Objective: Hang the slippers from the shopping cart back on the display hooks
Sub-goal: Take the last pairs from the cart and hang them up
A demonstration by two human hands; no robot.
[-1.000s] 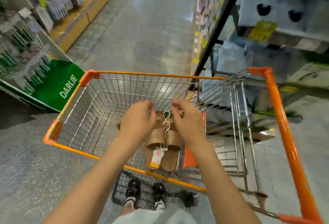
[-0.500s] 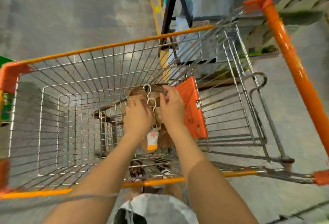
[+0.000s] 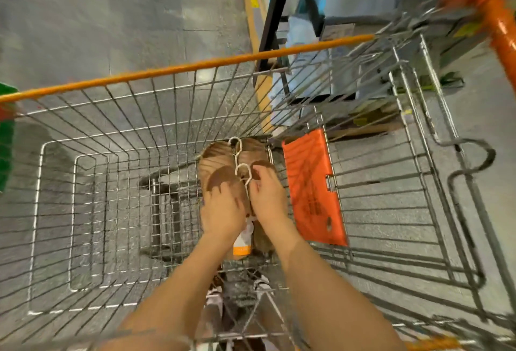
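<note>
Down in the shopping cart (image 3: 195, 66), both hands on the slippers (image 3: 220, 166).
Left hand (image 3: 222, 211) lies flat on one slipper; right hand (image 3: 269, 197) pinches the white hanger hook (image 3: 243, 173).

The view has been tilted further down into the orange-rimmed wire shopping cart (image 3: 178, 68). Both hands have been lowered deeper onto the tan woven slippers (image 3: 215, 161); the left hand (image 3: 222, 211) is laid over them, and the white wire hanger hook (image 3: 243, 170) is now pinched by the right hand (image 3: 268, 200).
</note>
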